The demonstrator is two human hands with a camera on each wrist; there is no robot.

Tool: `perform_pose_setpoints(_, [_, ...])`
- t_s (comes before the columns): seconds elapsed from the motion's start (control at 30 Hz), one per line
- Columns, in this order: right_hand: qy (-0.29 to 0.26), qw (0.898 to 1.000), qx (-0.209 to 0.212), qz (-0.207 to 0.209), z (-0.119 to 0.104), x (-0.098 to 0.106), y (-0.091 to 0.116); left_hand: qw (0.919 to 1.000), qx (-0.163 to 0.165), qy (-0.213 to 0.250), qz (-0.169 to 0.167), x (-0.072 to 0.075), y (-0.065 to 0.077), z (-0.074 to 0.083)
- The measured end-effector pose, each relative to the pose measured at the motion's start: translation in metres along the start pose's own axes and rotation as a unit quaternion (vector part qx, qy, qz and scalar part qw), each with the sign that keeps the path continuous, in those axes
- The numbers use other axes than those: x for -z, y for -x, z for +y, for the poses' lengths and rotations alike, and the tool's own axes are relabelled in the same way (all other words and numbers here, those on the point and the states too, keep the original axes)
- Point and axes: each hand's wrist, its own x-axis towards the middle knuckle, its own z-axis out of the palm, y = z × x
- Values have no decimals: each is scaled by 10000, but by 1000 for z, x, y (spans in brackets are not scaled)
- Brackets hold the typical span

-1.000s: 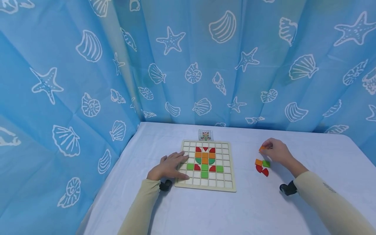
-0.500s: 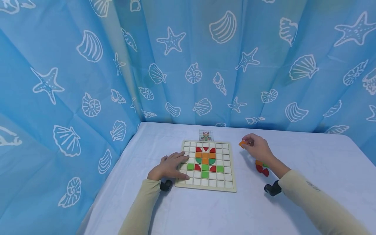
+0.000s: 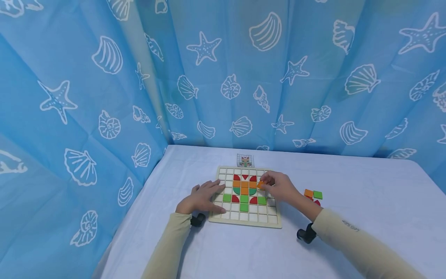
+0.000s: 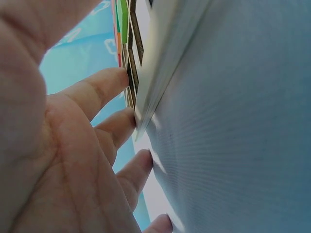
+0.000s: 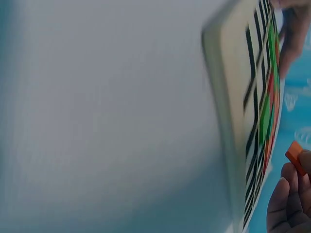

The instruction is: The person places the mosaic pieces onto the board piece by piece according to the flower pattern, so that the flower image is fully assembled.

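Observation:
A square wooden grid board (image 3: 244,224) lies on the table, with green, red and orange tiles set in its cells as a flower shape. My left hand (image 3: 201,198) rests along the board's left edge, fingers spread; in the left wrist view two fingertips (image 4: 119,77) touch the board and the others reach the cloth. Over the right side of the board, my right hand (image 3: 280,186) pinches an orange tile (image 3: 261,185) between thumb and fingers. That orange tile (image 5: 295,156) also shows in the right wrist view, above the board's surface.
A small pattern card (image 3: 245,160) lies behind the board. To the right, a loose group holds an orange tile (image 3: 308,193), a green tile (image 3: 318,195) and red pieces (image 3: 317,202). A blue shell-print curtain (image 3: 223,77) hangs behind the white-covered table (image 3: 369,193).
My right hand has carried the orange tile leftward from beside the loose pieces to over the board's right side. The left hand stays in place.

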Motion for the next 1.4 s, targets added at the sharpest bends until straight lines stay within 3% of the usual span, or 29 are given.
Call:
perform_pose_setpoints(0.27, [-152, 9978, 544, -341, -24, -24, 6, 10000, -3, 18, -27, 0, 2, 3])
perform_pose_setpoints(0.5, [-299, 9964, 475, -629, -39, -39, 6, 9999, 27, -93, -50, 1, 1, 5])
perform_pose_setpoints(0.77, [-239, 9931, 636, -959, -45, -53, 9, 9999, 79, -16, -83, 3, 1, 6])
perform_pose_setpoints(1.4, [145, 9891, 880, -1173, -45, -62, 11, 10000, 16, -46, -49, 3, -1, 3])
